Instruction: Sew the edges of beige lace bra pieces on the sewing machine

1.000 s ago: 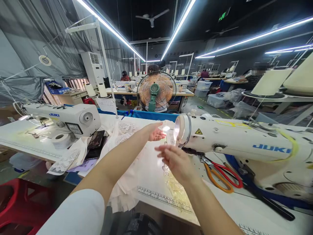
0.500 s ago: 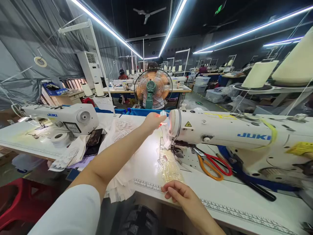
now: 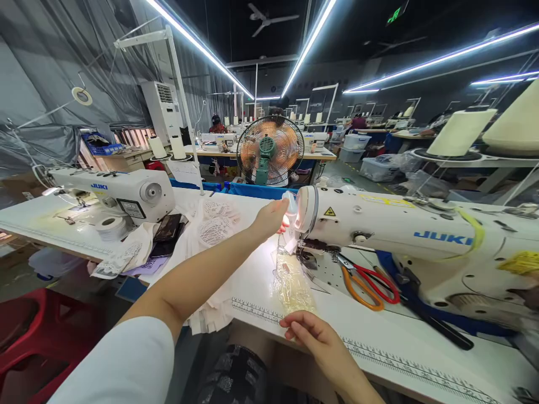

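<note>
While the right hand (image 3: 320, 339) hangs over the near edge of the white table (image 3: 248, 280), its fingers are loosely curled, with nothing to be seen between them. Just beyond those fingertips lies a shiny yellowish sheet (image 3: 290, 280), running away toward the machine's lit end; a printed ruler strip (image 3: 256, 310) passes beside them along the edge. Farther out, the left hand (image 3: 273, 217) reaches to a small pale piece (image 3: 289, 201) at the end of the sewing machine (image 3: 379, 219); its fingertips are partly hidden in glare, so I cannot tell whether they grip it or merely touch it.

The step in hand looks like a left-hand adjustment at that bright end, the right fingers idle. Next, I judge, the left fingers need a careful, steady touch, since the machine head crowds them on the right. Scissors (image 3: 359, 270) with red and orange handles lie right of the sheet, beyond the right fingers. White lace pieces (image 3: 217, 224) heap left of the left fingers, under the forearm; well beyond both hands stands a fan (image 3: 269, 151).
</note>
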Demonstrator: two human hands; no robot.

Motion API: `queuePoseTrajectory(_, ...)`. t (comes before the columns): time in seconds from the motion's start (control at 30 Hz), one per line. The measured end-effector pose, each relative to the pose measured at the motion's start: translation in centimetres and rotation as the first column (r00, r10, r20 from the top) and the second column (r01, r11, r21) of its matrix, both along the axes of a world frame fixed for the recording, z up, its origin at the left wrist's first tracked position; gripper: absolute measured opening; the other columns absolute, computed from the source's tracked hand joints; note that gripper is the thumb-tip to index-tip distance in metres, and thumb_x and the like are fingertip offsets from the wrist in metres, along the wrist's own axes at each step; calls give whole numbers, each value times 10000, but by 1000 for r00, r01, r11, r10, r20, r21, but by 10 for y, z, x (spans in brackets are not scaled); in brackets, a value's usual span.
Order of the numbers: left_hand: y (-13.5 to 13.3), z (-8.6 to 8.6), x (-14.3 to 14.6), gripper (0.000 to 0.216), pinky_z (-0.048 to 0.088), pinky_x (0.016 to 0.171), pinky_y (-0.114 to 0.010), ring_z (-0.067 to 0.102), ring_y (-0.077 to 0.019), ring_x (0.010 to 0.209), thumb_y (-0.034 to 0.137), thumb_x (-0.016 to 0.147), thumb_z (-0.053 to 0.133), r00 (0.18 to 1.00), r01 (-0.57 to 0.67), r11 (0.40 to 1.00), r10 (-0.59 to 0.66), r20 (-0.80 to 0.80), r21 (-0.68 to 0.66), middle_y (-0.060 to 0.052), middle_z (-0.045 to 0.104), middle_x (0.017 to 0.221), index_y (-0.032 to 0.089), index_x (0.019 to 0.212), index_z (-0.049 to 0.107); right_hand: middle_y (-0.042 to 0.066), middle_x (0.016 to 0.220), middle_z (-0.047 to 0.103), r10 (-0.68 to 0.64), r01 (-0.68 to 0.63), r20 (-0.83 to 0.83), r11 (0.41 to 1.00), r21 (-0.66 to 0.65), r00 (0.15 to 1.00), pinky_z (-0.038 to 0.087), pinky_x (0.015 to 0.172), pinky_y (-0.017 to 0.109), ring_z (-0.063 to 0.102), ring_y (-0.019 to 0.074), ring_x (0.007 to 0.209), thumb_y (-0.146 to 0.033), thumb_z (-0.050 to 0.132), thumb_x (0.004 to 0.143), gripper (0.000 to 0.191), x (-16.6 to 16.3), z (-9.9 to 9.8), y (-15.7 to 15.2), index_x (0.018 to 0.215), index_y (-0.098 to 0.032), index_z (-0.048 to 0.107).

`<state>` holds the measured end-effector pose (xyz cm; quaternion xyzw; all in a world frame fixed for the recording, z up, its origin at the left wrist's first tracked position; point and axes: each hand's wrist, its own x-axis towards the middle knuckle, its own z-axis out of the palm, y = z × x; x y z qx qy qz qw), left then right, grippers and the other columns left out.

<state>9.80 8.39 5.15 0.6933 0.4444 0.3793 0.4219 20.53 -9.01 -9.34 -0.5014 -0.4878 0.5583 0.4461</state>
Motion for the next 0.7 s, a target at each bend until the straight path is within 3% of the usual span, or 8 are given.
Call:
queuePoseTrajectory(0.1,1,-15,-46,287,448,792,-303,578,-197,845,357,878,462,992,-69,986,84,-99,151,-40,585,827,218,1121,524,47,879,681,-22,22,-12,1000,11,1000,462,743,319,603,192,786,-526,599,760,327,6,-4,-3,842,-220,679)
queuePoseTrajectory(0.17,2,-32,-86,275,344,976,-382,476,-270,1103,263,817,534,961,-139,954,194,-196,265,-82,576,1022,205,1083,575,49,867,680,-53,53,-54,999,-1,997,458,744,314,593,188,781,-521,611,755,322,10,-5,-4,832,-219,687)
queuePoseTrajectory(0.23,3,-51,-124,295,294,1011,-472,433,-326,1159,243,790,549,735,-108,835,432,-522,539,-130,554,1135,174,1073,599,45,843,676,-82,80,-112,997,-24,990,451,738,304,583,177,768,-509,627,749,303,12,-6,-4,817,-221,693)
queuePoseTrajectory(0.27,4,-60,-140,334,294,1008,-495,434,-339,1162,251,776,572,642,-57,807,480,-598,587,-143,545,1173,174,1100,595,44,834,673,-88,85,-136,996,-33,987,447,734,302,579,173,761,-503,632,749,294,13,-6,-4,813,-222,694)
queuePoseTrajectory(0.33,7,-75,-166,284,345,983,-463,488,-305,1117,241,806,541,587,9,788,495,-641,616,-128,561,1178,197,1075,618,46,829,669,-81,74,-162,996,-45,983,444,736,307,573,171,755,-496,639,748,286,14,-6,-3,811,-222,697)
queuePoseTrajectory(0.43,17,-86,-187,280,410,926,-390,536,-245,1052,246,895,400,613,57,767,478,-629,639,-105,592,1127,198,1022,644,49,826,668,-91,82,-163,995,-60,982,446,733,311,570,169,746,-505,650,736,293,13,-4,-4,803,-225,700)
queuePoseTrajectory(0.6,29,-74,-191,298,418,896,-418,551,-261,981,297,894,399,643,32,731,506,-574,681,-126,598,1013,154,962,652,47,813,674,-107,102,-74,992,-72,991,468,740,319,584,173,733,-538,643,721,321,9,3,-7,788,-229,700)
queuePoseTrajectory(0.7,21,-47,-157,342,399,954,-391,514,-250,1066,375,907,377,691,25,678,519,-503,734,-115,575,1087,175,1073,600,42,765,665,-56,56,6,997,-56,998,476,728,316,586,177,723,-541,625,734,328,7,5,-3,781,-225,699)
